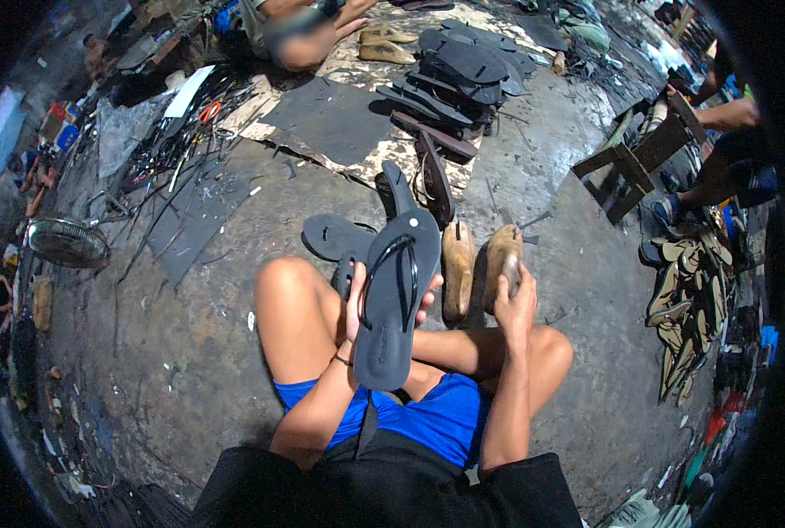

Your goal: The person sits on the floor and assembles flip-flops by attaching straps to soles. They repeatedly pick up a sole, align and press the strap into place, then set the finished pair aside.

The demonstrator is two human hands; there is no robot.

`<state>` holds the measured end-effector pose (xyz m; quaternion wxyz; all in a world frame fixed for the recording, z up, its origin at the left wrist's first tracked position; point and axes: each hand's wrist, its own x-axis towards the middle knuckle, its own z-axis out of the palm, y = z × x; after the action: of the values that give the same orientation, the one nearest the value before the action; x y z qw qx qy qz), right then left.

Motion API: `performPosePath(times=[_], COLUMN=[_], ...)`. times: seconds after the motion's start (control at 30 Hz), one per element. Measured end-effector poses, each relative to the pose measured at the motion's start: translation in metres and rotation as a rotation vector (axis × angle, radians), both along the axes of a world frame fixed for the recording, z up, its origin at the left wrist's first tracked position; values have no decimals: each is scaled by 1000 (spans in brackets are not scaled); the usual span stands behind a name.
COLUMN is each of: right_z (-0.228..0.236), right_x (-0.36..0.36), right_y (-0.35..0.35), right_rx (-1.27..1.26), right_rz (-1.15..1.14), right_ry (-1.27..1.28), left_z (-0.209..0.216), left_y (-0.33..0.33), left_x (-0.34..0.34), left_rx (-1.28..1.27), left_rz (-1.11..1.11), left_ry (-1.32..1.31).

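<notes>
Left hand (pixel 354 310) clasps sandal (pixel 387 321), fingers round edges; lone grip could slip; right hand (pixel 519 304) at wooden foot (pixel 501 249) right of sandal, fingers' hold unclear.

Looks steeply down and forward from the person's head through a wide fisheye; centres the black sandal (pixel 394 304) close by; takes in blue shorts (pixel 441 418) on the near side and floor (pixel 190 352) far, left and right.
</notes>
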<state>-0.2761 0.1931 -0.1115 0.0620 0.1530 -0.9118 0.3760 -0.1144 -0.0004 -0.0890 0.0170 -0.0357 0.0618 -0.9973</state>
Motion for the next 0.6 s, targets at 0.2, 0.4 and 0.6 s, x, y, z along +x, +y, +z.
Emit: performPosePath(times=[0.2, 0.4, 0.6], right_z=[90, 15, -57], right_x=[-1, -34, -25], right_y=[-39, -47, -93], right_rx=[-21, -229, -40], right_rz=[836, 628, 481], right_ry=[-154, -293, -317], left_z=[-26, -19, 20], left_y=[25, 10, -86], left_x=[11, 32, -21], left_rx=[-5, -1122, -1117], left_rz=[-302, -94, 426], left_ry=[-16, -371, -754])
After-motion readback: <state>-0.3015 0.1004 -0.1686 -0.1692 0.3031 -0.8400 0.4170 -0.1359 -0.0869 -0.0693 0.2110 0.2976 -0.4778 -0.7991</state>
